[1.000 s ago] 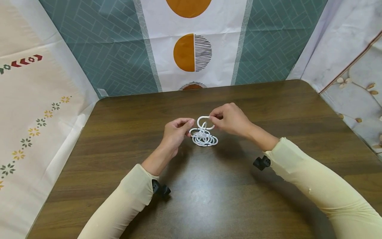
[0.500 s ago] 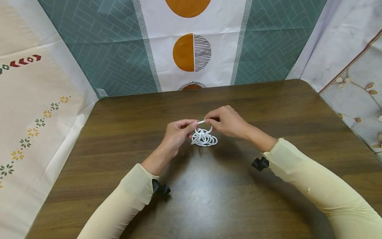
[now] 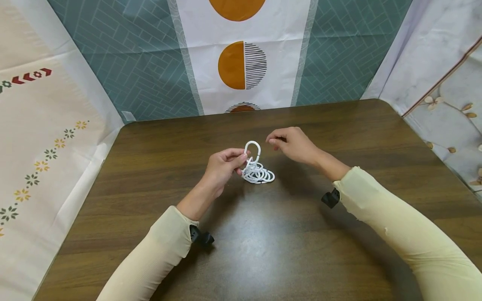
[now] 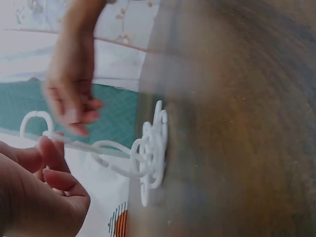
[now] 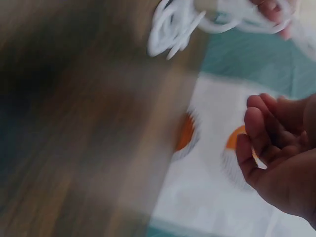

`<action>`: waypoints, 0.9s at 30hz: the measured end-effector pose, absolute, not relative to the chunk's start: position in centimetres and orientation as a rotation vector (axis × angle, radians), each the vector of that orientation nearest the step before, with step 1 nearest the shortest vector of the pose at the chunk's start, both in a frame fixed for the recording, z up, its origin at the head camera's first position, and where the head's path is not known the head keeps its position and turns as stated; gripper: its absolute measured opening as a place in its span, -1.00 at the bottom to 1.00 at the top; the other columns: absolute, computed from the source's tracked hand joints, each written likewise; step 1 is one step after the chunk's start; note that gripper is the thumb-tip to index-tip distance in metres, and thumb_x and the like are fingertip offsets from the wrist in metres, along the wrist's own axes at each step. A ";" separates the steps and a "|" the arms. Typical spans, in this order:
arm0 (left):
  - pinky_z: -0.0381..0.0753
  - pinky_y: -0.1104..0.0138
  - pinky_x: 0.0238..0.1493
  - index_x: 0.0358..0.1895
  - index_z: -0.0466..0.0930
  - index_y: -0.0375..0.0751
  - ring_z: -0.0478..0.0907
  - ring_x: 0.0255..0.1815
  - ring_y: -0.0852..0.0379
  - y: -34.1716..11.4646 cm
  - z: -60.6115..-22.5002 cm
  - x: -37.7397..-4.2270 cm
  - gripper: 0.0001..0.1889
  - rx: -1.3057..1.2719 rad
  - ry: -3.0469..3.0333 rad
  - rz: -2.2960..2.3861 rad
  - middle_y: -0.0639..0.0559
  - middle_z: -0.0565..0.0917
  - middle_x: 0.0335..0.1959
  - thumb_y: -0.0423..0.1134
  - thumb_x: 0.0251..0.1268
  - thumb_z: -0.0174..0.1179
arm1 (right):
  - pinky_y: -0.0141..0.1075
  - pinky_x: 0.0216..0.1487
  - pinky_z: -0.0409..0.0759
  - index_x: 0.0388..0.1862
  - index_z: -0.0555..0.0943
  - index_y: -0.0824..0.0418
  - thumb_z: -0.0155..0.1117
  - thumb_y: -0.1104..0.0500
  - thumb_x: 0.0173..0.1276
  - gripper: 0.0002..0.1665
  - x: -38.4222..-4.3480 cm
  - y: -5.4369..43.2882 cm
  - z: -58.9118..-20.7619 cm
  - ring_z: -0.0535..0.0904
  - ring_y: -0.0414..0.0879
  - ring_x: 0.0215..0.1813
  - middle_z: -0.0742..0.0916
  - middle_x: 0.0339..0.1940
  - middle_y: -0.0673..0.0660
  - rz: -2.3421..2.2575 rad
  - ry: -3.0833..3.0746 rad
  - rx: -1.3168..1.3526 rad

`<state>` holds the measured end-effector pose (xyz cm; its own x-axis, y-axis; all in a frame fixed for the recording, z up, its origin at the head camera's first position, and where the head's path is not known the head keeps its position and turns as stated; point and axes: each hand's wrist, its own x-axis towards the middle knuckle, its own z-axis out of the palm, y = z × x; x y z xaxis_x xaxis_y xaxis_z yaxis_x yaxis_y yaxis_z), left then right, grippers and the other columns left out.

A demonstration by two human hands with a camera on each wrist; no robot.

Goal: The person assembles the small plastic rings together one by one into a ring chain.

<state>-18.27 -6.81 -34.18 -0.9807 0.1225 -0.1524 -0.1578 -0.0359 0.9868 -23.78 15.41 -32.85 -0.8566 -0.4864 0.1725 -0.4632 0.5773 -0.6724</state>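
Observation:
My left hand [image 3: 227, 167] pinches a white plastic chain link between thumb and fingers. A white C-shaped link [image 3: 252, 142] stands up from those fingertips, above the heap. More joined links [image 4: 111, 144] run down from the fingers in the left wrist view. They lead into a heap of white chain links [image 3: 263, 177] on the table. My right hand [image 3: 293, 144] hovers to the right of the upright link, apart from it. In the right wrist view the right fingers [image 5: 254, 126] are loosely curled with nothing between them.
The heap rests on a brown wooden table [image 3: 241, 251]. Beyond the table's far edge hangs a patterned cloth [image 3: 150, 62]. Cream cloth [image 3: 45, 159] hangs on the left, and floral cloth [image 3: 444, 96] on the right.
The right hand held a link, brought it to the left fingers, then let go and moved away right. That link now stands up from the left hand, which has barely moved.

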 end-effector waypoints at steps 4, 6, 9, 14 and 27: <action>0.32 0.46 -0.51 0.02 0.59 -0.40 0.41 -0.68 0.28 -7.5 -33.3 -18.6 -0.74 -0.080 2.012 2.247 -0.03 0.72 -0.13 -0.36 0.32 0.21 | -0.17 -0.19 0.50 -0.02 0.64 0.30 0.22 0.31 0.37 -0.77 -25.3 16.7 -34.4 0.58 0.04 -0.22 0.71 -0.26 0.19 -0.969 2.675 -0.792; 0.30 0.46 -0.52 0.02 0.58 -0.40 0.41 -0.68 0.29 -7.8 -32.7 -18.7 -0.74 -0.073 2.011 2.301 0.09 0.71 -0.28 -0.35 0.33 0.20 | -0.17 -0.18 0.50 0.02 0.63 0.29 0.28 0.31 0.31 -0.71 -25.6 16.9 -35.1 0.56 -0.01 -0.25 0.69 -0.31 0.15 -0.878 2.615 -0.823; 0.31 0.47 -0.53 0.02 0.58 -0.38 0.41 -0.68 0.28 -8.2 -31.9 -18.8 -0.74 -0.057 1.984 2.387 0.15 0.66 -0.43 -0.33 0.33 0.20 | -0.21 -0.23 0.48 0.07 0.61 0.28 0.37 0.31 0.23 -0.60 -25.8 16.7 -35.9 0.51 -0.07 -0.34 0.63 -0.38 0.11 -0.790 2.527 -0.914; 0.31 0.48 -0.55 -0.04 0.60 -0.33 0.41 -0.69 0.27 -8.7 -30.9 -19.0 -0.80 -0.054 1.900 2.529 0.13 0.67 -0.46 -0.35 0.33 0.19 | -0.25 -0.26 0.42 0.11 0.59 0.27 0.48 0.32 0.08 -0.45 -25.5 15.7 -36.6 0.43 -0.05 -0.35 0.56 -0.32 0.17 -0.756 2.457 -1.032; 0.34 0.49 -0.56 -0.21 0.65 -0.16 0.42 -0.72 0.27 -9.7 -30.2 -19.2 -0.91 -0.128 1.862 2.653 0.11 0.69 -0.45 -0.40 0.33 0.18 | -0.10 -0.09 0.19 0.20 0.58 0.00 0.57 0.15 0.00 -0.30 -24.5 14.5 -37.1 0.40 -0.03 -0.15 0.52 -0.21 0.06 -0.596 2.454 -1.100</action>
<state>-19.20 -9.68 -30.17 -0.9916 -0.1292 -0.0056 0.0386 -0.3374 0.9406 -24.55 14.45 -37.07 -0.6188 -0.7670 -0.1698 -0.6038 0.6027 -0.5217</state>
